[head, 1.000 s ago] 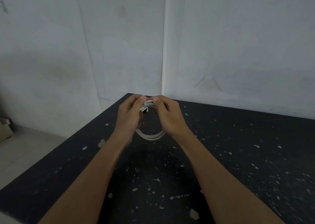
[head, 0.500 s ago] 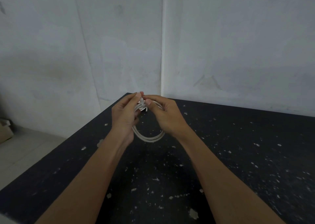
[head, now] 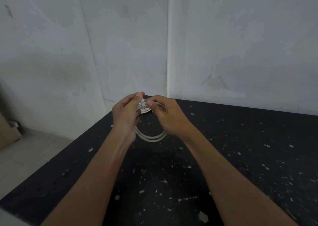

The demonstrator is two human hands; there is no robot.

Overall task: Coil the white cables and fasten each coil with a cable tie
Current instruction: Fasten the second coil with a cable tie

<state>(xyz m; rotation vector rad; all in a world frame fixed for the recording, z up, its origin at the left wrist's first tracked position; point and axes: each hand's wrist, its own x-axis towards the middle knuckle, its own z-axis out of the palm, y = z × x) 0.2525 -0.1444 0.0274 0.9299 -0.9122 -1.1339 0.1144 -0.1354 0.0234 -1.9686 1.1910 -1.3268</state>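
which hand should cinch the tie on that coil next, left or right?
Probably right. The left hand grips the white cable coil, steadying it; the right hand pinches at the cable tie atop it, placed to pull.

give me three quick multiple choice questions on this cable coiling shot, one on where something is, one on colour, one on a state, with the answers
1. Where is the cable coil?
A. Lying flat on the floor
B. Held between both hands above the table
C. Hanging on the wall

2. What colour is the table top?
A. Black with pale flecks
B. Plain white
C. Bright red

3. What are the hands doing?
A. Both lie flat on the table
B. Only the left holds the coil
C. Both pinch the top of the coil

Answers:
1 B: the loop hangs between the left hand and the right hand, over the table's far corner.
2 A: the surface is dark and scattered with light chips.
3 C: the fingers of both hands meet at the top of the coil, at a small white piece, perhaps the cable tie.
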